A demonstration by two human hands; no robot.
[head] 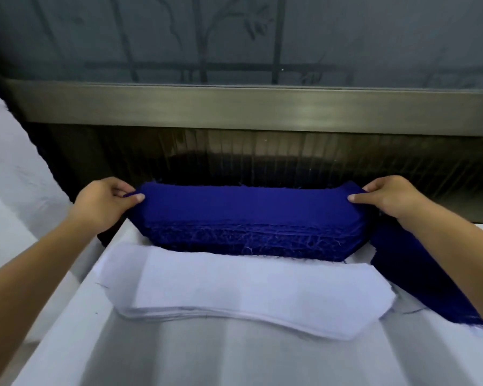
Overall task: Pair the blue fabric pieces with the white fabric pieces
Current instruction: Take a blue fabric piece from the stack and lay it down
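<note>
Blue fabric stack [248, 235] sits just behind white fabric stack [234, 291]. Left grip [106, 203], right grip [388, 199] each pinch one end of top blue piece [248, 200]. Step looks like pick-up; next, lift just one, lay on white stack.

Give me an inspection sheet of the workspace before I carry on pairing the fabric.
Surface: table covered in creased white cloth.
Job's things: blue stack at the far edge, with frayed threads along its near side; white stack lying flat just in front of it.
Clutter: loose blue fabric draped at the right, beside both stacks.
Hands: left hand pinches the blue stack's left end; right hand pinches its right end.
Cables: nothing seen.
Surroundings: metal sill and window grille behind; white material piled at the left.
</note>
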